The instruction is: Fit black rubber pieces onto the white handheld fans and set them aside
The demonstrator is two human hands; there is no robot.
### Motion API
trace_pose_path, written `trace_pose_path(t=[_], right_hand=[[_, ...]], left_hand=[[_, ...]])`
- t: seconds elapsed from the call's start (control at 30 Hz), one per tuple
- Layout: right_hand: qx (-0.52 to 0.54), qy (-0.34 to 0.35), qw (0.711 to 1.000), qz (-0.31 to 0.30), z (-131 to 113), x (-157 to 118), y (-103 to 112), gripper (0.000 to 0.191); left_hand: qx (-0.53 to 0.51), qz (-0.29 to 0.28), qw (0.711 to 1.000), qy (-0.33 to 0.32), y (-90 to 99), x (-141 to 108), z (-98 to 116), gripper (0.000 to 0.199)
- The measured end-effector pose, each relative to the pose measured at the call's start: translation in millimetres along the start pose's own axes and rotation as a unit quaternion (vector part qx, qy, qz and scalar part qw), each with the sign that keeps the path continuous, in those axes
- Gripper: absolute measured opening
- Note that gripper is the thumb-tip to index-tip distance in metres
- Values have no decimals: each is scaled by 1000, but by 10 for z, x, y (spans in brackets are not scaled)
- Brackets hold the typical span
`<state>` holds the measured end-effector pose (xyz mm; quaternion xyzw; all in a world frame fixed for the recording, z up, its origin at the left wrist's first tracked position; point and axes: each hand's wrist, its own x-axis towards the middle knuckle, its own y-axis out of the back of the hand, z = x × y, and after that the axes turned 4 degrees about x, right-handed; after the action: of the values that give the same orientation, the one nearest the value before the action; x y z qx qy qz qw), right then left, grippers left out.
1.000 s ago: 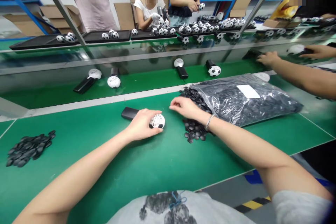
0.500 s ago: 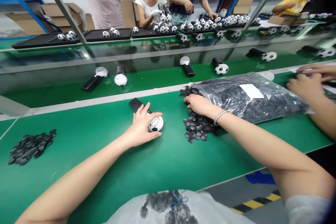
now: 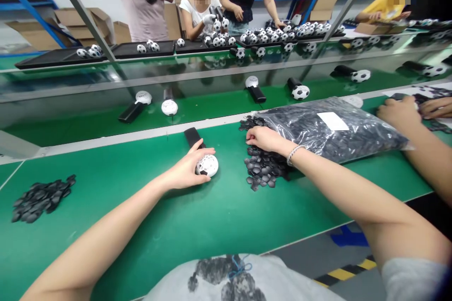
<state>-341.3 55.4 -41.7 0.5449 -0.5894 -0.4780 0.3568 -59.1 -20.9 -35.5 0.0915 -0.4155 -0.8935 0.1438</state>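
My left hand (image 3: 187,167) is closed around a white ball-shaped piece (image 3: 207,166) with a soccer-ball pattern, thumb and fingers on its sides. One black patch shows on its lower left. The ball's black handle (image 3: 192,137) points away from me on the green work surface. My right hand (image 3: 264,139) is at the pile of small black pentagon patches (image 3: 263,169), its fingers pinched together. Whatever is between those fingertips is hidden. Beside that hand lies a clear plastic bag (image 3: 367,138) full of the same patches, with a white label.
A second heap of black patches (image 3: 42,198) lies at the left. Beyond a pale rail, a green conveyor (image 3: 205,106) carries several balls with black handles. Black trays (image 3: 141,59) of finished-looking balls stand farther back, near other people. A neighbour's hands (image 3: 400,113) work at right.
My left hand has closed in on the ball, its fingers less spread. My right hand's fingers have drawn together over the pile. Nearer balls on the conveyor have shifted slightly right.
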Motion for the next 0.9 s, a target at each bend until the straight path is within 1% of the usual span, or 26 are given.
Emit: trace_pose_path(t=[0.1,0.2,0.27,0.3,0.4,0.5,0.67,0.73,0.83,0.9], right_hand=[[50,36,998,-1,-88,-46,-16,10],[119,118,986,21,-303,-182,-62,13],[152,180,971,24,-485,-289,-95,12],[167,200,965,20,-572,-335,-110,12],[199,229,953,1,-764,-415,-154,9],[208,250,946,4,-816,-417,-200,10],[193,297,935,20,-788,-410,-213,19],[190,320,927,35,-812,-413,-197,17],[167,350,920,60,-878,-395,-194,9],[150,365,916,73,-918,-372,-209,7]], left_hand=[[17,13,1000,8,-29,-2,5,63],[19,21,1000,11,-35,-6,4,63],[12,6,1000,-3,-13,-6,-3,63],[9,-4,1000,-10,2,-4,-7,63],[5,-23,999,-21,44,6,-15,63],[5,-26,999,-20,58,15,-18,64],[3,-20,1000,-20,25,20,-25,64],[4,-7,1000,-23,-1,30,-14,64],[-1,18,1000,-6,-44,53,28,60],[-7,35,999,1,-68,67,59,57]])
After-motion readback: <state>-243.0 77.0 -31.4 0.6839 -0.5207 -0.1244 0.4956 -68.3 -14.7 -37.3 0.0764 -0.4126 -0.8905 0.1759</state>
